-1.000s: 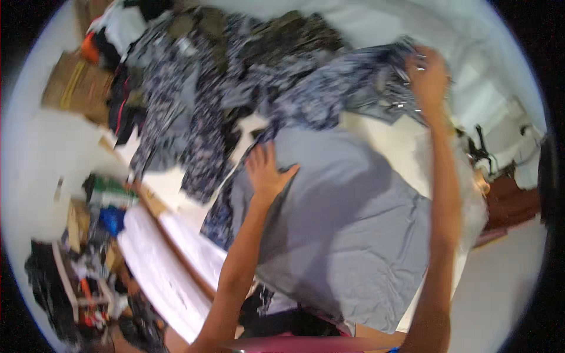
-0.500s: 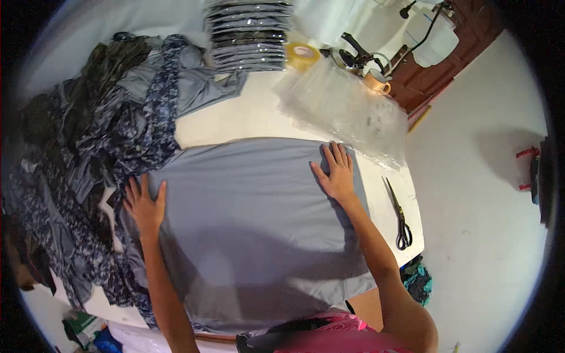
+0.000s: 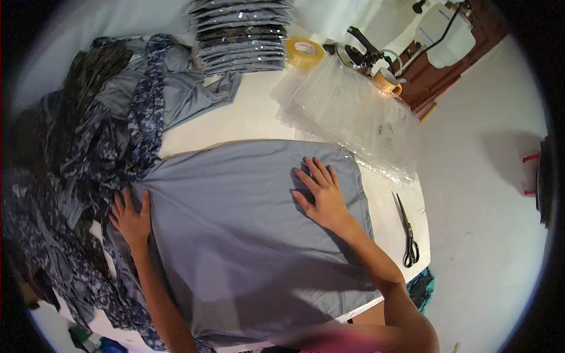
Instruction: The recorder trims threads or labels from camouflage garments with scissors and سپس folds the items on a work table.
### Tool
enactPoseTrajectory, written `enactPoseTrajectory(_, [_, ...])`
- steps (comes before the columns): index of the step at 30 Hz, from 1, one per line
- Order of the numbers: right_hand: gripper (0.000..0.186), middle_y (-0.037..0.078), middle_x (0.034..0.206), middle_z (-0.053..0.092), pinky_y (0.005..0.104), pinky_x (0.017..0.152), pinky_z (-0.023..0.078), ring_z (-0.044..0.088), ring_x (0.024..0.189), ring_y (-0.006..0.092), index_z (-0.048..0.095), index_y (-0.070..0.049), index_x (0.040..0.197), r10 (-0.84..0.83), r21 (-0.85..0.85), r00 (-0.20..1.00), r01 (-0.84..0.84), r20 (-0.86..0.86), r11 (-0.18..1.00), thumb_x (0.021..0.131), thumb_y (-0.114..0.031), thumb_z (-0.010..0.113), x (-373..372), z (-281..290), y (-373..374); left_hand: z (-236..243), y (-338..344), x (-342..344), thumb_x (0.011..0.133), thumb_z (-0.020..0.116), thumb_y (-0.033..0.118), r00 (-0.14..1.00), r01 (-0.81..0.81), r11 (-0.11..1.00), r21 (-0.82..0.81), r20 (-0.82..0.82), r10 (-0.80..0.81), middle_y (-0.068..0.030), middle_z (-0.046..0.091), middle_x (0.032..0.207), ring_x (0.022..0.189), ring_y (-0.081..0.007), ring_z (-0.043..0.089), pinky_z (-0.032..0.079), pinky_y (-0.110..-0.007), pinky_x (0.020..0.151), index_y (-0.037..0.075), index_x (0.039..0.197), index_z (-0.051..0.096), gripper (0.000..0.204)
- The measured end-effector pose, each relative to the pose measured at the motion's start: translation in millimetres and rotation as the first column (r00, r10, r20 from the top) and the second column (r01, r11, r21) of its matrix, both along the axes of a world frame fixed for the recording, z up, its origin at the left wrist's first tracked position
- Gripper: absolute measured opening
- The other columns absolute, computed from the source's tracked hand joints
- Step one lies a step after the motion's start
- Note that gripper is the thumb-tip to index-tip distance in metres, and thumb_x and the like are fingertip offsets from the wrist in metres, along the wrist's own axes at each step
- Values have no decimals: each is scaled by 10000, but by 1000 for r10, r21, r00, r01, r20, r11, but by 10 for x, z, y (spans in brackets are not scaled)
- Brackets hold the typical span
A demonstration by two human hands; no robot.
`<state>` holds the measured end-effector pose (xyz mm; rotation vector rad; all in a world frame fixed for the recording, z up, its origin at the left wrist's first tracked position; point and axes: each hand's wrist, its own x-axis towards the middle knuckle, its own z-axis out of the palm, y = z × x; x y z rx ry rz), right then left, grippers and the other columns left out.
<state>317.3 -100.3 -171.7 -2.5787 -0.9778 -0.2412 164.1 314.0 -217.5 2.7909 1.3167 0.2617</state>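
Note:
A large piece of plain grey fabric (image 3: 235,217) lies spread over the white table, with wrinkles fanning out from its left edge. My left hand (image 3: 131,217) rests on that left edge with its fingers spread, beside the heaped camouflage-patterned clothes (image 3: 100,123). Near the fabric's upper right part, my right hand (image 3: 322,194) lies with fingers apart and palm down. Neither hand grips anything. A shadow falls across the nearer half of the fabric.
Black-handled scissors (image 3: 408,232) lie right of the fabric. Clear plastic bags (image 3: 347,109) spread behind it, near an orange mug (image 3: 385,81) and a roll of tape (image 3: 305,52). A stack of packaged garments (image 3: 241,41) stands at the back.
My right hand has slid left and a little toward me over the fabric. My left hand sits slightly lower and further left in view; the whole view has shifted a little.

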Motion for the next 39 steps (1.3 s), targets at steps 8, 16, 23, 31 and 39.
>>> enactPoseTrajectory(8, [290, 143, 981, 625, 394, 815, 470, 588, 907, 314, 653, -14, 1005, -608, 245, 782, 621, -136, 744, 795, -187, 753, 266, -54, -1144, 12, -78, 124, 882, 460, 657, 998, 63, 997, 38, 19, -64, -185, 347, 1495, 1375, -387, 305, 160, -565, 1129, 156, 1426, 446, 740])
enactPoseTrajectory(16, [165, 93, 1044, 607, 423, 856, 427, 560, 959, 295, 678, -77, 872, 282, 180, 959, -284, 32, 942, 710, -63, 709, -637, 318, -496, 9, 121, -48, 883, 450, 659, 1000, 18, 998, 57, -16, -17, -188, 346, 1495, 1381, -368, 301, 167, -555, 1131, 146, 1427, 441, 748])
enactPoseTrajectory(23, [274, 106, 982, 637, 407, 826, 471, 605, 888, 310, 694, -51, 905, -5, 271, 954, 91, -301, 958, 730, -243, 780, -920, 197, -637, 121, -90, 100, 868, 465, 658, 998, 49, 999, -9, 40, -48, -183, 356, 1489, 1374, -387, 306, 168, -555, 1131, 146, 1419, 452, 752])
enactPoseTrajectory(31, [206, 125, 882, 606, 383, 729, 513, 616, 855, 283, 659, -33, 951, 141, 174, 972, -108, -188, 979, 795, -163, 700, -568, 119, -195, 89, -124, 98, 868, 446, 679, 996, 56, 998, 2, 75, -56, -180, 344, 1495, 1371, -388, 304, 168, -583, 1124, 160, 1402, 473, 745])
enactPoseTrajectory(39, [266, 141, 856, 666, 390, 748, 523, 634, 896, 307, 679, -41, 807, 93, -127, 927, -148, -364, 981, 818, -306, 681, 295, 894, -233, 106, -95, 30, 873, 494, 628, 991, 34, 998, 62, 125, -42, -193, 435, 1402, 1295, -391, 388, 203, -607, 1105, 107, 1322, 542, 690])
